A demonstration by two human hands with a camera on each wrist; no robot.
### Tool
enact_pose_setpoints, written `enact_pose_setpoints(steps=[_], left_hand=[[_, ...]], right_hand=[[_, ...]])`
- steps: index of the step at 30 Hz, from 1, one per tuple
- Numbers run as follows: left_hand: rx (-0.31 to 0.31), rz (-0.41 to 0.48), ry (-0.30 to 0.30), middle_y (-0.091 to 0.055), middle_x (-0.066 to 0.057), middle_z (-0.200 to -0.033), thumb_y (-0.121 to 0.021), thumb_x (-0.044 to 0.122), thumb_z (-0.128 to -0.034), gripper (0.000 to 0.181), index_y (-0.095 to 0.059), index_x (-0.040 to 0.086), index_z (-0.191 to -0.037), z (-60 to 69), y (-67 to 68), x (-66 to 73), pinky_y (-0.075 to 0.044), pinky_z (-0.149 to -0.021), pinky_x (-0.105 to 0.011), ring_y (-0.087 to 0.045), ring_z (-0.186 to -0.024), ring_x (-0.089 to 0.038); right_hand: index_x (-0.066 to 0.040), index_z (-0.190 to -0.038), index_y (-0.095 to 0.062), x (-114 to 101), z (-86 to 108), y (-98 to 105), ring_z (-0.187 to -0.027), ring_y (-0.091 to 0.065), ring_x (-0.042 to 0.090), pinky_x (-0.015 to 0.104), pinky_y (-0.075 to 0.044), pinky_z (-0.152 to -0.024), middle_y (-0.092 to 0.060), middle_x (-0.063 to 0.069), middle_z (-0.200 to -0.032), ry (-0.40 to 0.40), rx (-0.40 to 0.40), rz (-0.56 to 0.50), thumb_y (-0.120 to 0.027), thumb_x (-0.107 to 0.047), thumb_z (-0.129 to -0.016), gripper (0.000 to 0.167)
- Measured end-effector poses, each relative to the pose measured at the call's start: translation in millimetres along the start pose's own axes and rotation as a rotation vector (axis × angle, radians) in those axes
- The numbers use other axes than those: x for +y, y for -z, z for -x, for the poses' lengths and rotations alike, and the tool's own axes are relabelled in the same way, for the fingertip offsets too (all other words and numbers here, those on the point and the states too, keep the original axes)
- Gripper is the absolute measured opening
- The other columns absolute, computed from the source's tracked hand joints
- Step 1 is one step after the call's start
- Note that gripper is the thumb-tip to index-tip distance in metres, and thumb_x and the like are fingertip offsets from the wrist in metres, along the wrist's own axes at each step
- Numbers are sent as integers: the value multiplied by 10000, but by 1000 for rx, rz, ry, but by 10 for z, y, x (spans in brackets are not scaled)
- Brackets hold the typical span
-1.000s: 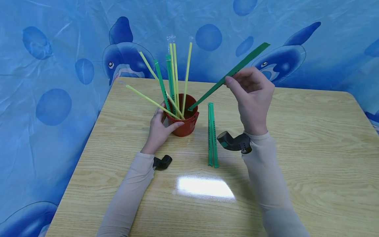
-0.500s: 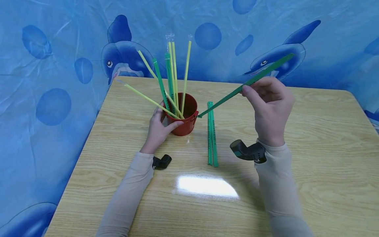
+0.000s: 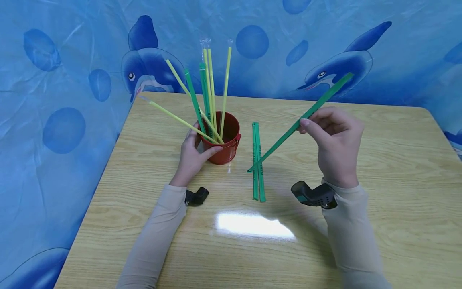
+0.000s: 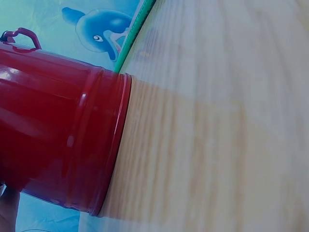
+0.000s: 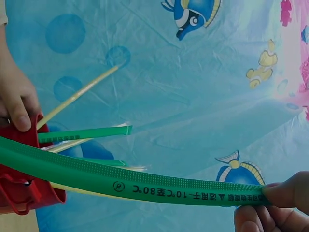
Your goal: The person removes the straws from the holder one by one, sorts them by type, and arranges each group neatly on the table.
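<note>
Right hand (image 3: 337, 145): thumb and fingers pinch one green wrapped straw (image 5: 149, 186) around mid-length. Straw is up off the desk (image 3: 397, 180), slanted in the head view, top end toward 2 o'clock, bottom toward 8. Bottom end overlaps the loose green pair (image 3: 255, 182) there; can't tell if it touches.

Looks: flat, solid green sleeve, slight bow in the right wrist view. Band of fine raised-looking dots runs along one edge. Dark print, upside down in that view: Chinese characters, small triangle, a temperature range (-10°C to 80°C), round icon.

Left hand (image 3: 193, 155): grips the red bucket (image 3: 227, 154), thumb at the rim's 6 o'clock, fingers round toward 10. Bucket is glossy, upright, with a handle lug near 3 o'clock. Holds yellow straws (image 3: 225, 88) in clear wrap plus more green straws (image 3: 193, 96), mostly leaning toward 11-12, one yellow at 10.

Loose pair lies flat at bucket's 4 o'clock, nearly parallel, printed too. Blue dolphin backdrop (image 3: 274, 76) at 12.
</note>
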State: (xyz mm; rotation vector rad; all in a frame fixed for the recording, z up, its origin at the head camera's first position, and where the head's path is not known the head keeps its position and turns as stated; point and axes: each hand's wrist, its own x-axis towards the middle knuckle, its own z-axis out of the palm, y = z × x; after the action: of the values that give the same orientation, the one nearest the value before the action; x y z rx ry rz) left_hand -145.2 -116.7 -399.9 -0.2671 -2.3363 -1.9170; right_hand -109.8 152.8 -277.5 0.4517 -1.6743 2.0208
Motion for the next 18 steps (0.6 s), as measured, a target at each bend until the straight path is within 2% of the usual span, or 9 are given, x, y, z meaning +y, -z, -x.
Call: enact_pose_setpoints(steps=[7,18], left_hand=[[-5,13,-24,-373,-92,-1432,-759,115,-801,819,-294,108,-1475,-18,-9,-6,-331,-1076,-339,-332,-1336,-173],[0,12,-34,-382,-96,-1423,-758,107,-800,816,-295,94,-1471,-10,-12,-11,-337,-1072,-331,-345,-1327,-168]], right_hand=[[194,-797,-622,18,51,82,-593,-609,192,280,-537,-658,-654,132,-689,-49,-48,46,-602,168,-798,33],[173,-821,-616,134,107,260,-623,-611,195,250,-539,-670,-657,109,-715,-181,-152,101,-625,125,-825,48]])
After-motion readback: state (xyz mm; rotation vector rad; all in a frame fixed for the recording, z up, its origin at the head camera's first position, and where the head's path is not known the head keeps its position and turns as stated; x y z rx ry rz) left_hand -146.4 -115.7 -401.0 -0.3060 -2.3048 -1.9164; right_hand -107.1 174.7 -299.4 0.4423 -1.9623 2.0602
